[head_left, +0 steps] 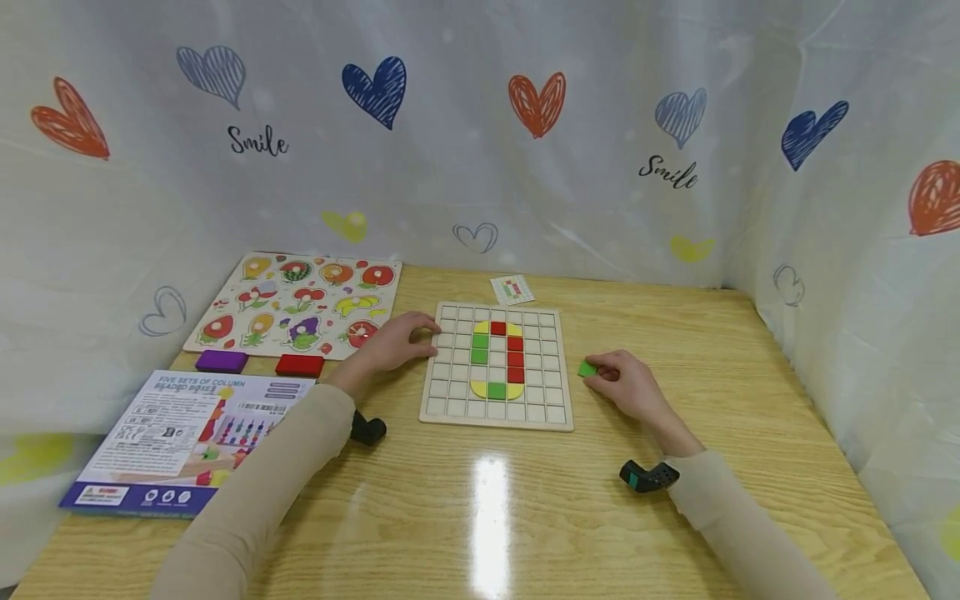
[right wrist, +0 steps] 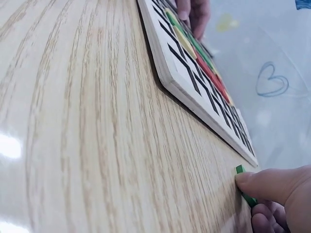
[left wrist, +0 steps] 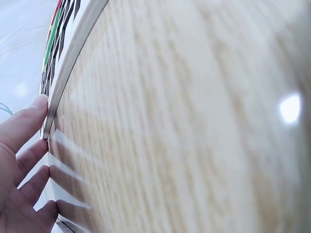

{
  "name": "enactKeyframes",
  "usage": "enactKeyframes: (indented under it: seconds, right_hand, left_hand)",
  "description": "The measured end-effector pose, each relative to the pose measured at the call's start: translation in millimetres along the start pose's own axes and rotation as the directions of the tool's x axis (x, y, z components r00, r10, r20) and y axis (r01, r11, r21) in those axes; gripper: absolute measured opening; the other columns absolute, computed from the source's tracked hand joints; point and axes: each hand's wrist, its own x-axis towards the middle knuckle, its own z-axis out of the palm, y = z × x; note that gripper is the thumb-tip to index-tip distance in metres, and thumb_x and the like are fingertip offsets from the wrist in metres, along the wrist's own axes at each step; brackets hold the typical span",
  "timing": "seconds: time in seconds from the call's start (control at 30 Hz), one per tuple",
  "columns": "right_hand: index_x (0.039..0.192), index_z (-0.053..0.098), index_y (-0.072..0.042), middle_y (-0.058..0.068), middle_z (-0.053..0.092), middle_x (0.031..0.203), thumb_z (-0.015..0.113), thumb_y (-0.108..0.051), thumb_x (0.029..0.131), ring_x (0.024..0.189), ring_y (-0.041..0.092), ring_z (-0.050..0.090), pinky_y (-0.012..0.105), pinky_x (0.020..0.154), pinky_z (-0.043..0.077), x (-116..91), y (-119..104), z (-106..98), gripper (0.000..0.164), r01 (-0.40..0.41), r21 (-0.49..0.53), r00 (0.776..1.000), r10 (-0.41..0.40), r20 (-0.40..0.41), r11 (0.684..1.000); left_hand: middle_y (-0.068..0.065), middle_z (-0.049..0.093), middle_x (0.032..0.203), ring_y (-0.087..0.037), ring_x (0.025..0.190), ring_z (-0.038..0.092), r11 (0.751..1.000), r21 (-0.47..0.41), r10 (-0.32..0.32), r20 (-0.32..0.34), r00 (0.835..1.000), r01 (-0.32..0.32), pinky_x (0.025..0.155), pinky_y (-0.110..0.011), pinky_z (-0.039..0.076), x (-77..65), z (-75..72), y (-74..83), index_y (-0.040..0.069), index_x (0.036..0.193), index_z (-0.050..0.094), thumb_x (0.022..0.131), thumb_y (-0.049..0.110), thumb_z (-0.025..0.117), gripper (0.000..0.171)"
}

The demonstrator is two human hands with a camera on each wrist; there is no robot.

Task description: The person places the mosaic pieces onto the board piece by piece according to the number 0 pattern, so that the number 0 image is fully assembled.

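Note:
A wooden grid board [head_left: 450, 408] lies mid-table, with a ring of red, green and yellow tiles set in its cells. Rounded yellow pieces form the ring's corners; red tiles [head_left: 515, 358] run down its right side. Green tiles [head_left: 479, 356] sit on its left side, above a bare cell. At the board's left edge rests my left hand [head_left: 393, 340], thumb at the rim and fingers spread, as the left wrist view shows. To the right of the board, my right hand [head_left: 626, 383] pinches a green square tile [right wrist: 248, 196] between thumb and fingers, close over the table.
Behind the board lies a small pattern card [head_left: 513, 289]. Far left is a fruit peg puzzle [head_left: 330, 283], with a purple block [head_left: 221, 361] and a red block [head_left: 299, 366] before it. A printed box [head_left: 180, 433] lies nearer, beside the left forearm. Curtains surround the table.

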Motion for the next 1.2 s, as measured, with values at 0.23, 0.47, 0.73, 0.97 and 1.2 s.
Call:
enactKeyframes:
  seconds: [0.23, 0.47, 0.73, 0.97, 1.2]
  right_hand:
    - [0.121, 0.067, -0.001, 0.016, 0.062, 0.11, 0.068, -0.013, 0.093, 0.096, 0.028, 0.061, 0.043, 0.082, 0.051, 0, -1, 0, 0.031, 0.026, -0.029, 1.0, -0.026, -0.014, 0.999]
    - [0.126, 0.064, 0.001, 0.019, 0.06, 0.113, 0.065, -0.013, 0.095, 0.1, 0.032, 0.061, 0.047, 0.084, 0.052, 1, -4, -3, 0.034, -0.012, -0.009, 1.0, 0.012, -0.027, 1.0]
    - [0.129, 0.063, -0.003, 0.019, 0.055, 0.121, 0.065, -0.014, 0.095, 0.109, 0.034, 0.062, 0.045, 0.089, 0.054, 1, -12, -5, 0.035, -0.057, 0.058, 0.998, 0.059, -0.033, 0.997]
    - [0.129, 0.063, -0.005, 0.017, 0.056, 0.122, 0.066, -0.015, 0.095, 0.11, 0.032, 0.061, 0.044, 0.092, 0.052, 0, -35, -4, 0.036, -0.069, 0.137, 0.998, 0.069, 0.008, 0.988]
    - [0.125, 0.067, -0.006, 0.015, 0.059, 0.12, 0.068, -0.014, 0.093, 0.108, 0.029, 0.061, 0.044, 0.093, 0.051, 6, -53, 5, 0.033, -0.044, 0.106, 0.998, 0.04, 0.04, 0.993]
  left_hand:
    - [-0.015, 0.051, 0.139, -0.033, 0.137, 0.037, 1.0, -0.006, -0.007, 0.0, 1.0, 0.007, 0.116, -0.048, 0.026, 0.3, 0.5, -0.4, 0.007, 0.124, 0.063, 0.092, 0.021, 0.07, 0.036]
    - [-0.015, 0.051, 0.14, -0.033, 0.138, 0.037, 1.0, -0.007, -0.017, -0.001, 1.0, 0.017, 0.116, -0.048, 0.025, -0.8, -0.2, 0.3, 0.007, 0.124, 0.063, 0.092, 0.021, 0.07, 0.036]
    - [-0.016, 0.049, 0.142, -0.033, 0.139, 0.035, 1.0, -0.017, -0.025, 0.007, 1.0, 0.025, 0.116, -0.048, 0.024, 0.7, -0.3, -1.1, 0.007, 0.125, 0.063, 0.092, 0.022, 0.069, 0.036]
    - [-0.016, 0.05, 0.14, -0.034, 0.138, 0.036, 1.0, -0.019, -0.011, 0.001, 1.0, 0.011, 0.116, -0.048, 0.025, 0.5, 0.0, -3.0, 0.007, 0.124, 0.063, 0.092, 0.02, 0.07, 0.036]
    - [-0.015, 0.05, 0.141, -0.033, 0.138, 0.036, 1.0, -0.026, -0.016, 0.0, 1.0, 0.016, 0.116, -0.048, 0.025, 0.9, 0.7, -2.4, 0.007, 0.124, 0.063, 0.092, 0.021, 0.07, 0.036]
